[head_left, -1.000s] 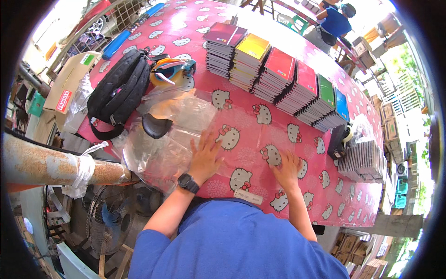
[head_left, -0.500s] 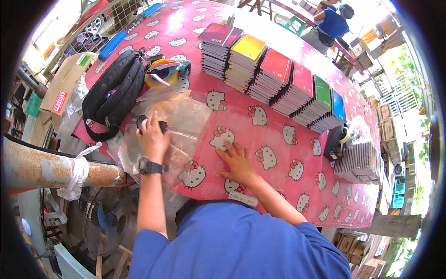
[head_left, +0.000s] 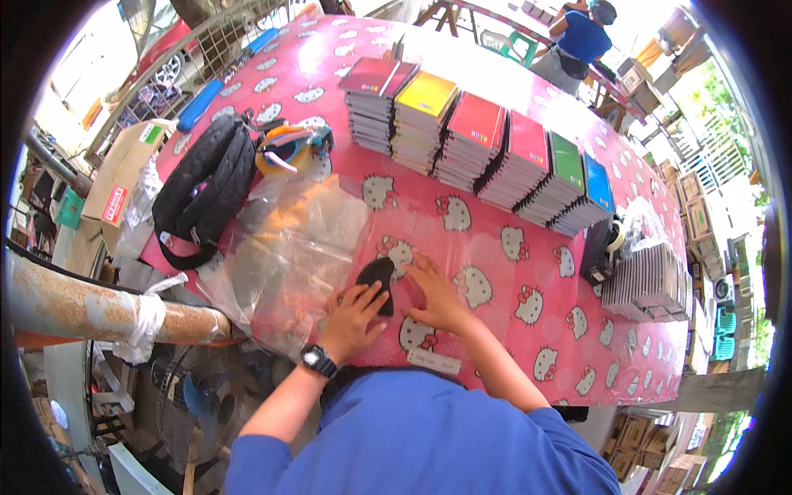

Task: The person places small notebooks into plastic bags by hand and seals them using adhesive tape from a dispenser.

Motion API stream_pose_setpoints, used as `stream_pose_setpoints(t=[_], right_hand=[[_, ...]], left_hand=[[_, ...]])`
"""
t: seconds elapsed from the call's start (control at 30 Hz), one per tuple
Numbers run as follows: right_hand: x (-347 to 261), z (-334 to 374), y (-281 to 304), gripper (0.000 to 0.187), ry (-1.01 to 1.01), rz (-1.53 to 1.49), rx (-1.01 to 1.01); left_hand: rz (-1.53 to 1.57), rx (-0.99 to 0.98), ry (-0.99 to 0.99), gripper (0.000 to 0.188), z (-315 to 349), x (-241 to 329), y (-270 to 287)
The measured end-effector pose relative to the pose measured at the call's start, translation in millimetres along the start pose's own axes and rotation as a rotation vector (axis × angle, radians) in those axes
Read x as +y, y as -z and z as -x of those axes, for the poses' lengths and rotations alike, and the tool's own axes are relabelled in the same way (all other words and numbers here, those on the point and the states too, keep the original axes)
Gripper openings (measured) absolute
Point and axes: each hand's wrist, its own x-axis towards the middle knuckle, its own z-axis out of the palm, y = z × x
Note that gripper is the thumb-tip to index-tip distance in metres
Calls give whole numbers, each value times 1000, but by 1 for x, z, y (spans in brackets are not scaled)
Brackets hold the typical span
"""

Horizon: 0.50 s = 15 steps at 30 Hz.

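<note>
A small black object with a rounded edge (head_left: 379,276) lies on the pink tablecloth (head_left: 487,239) close in front of me; I cannot make out its kind. My left hand (head_left: 351,320), with a dark watch on the wrist, has its fingers over the object's near left side, holding it. Just to the right, my right hand (head_left: 439,297) is open and empty, fingers spread, its fingertips near the object and the cloth. Clear plastic bags (head_left: 297,256) lie to the left of my left hand, spread flat and wrinkled.
Stacks of spiral notebooks (head_left: 470,124) in several colours cross the far side. A tape dispenser (head_left: 598,252) and a grey-edged notebook pile (head_left: 648,285) are at right. A black bag (head_left: 205,186) and carton (head_left: 124,177) stand left, beside a rusty pole (head_left: 91,301). Another person (head_left: 582,41) is far off.
My left hand has moved right and nearer from the plastic bags, bringing the black object in front of my right hand. My right hand has shifted slightly to the right.
</note>
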Motion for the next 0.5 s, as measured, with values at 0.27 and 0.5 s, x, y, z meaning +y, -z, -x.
stream_pose_setpoints(t=[0.27, 0.5], right_hand=[[-25, -189, 103, 25, 351, 218, 420], [6, -339, 85, 28, -276, 780, 400]], left_hand=[[126, 311, 185, 36, -22, 18, 26], [166, 470, 318, 27, -13, 13, 34]])
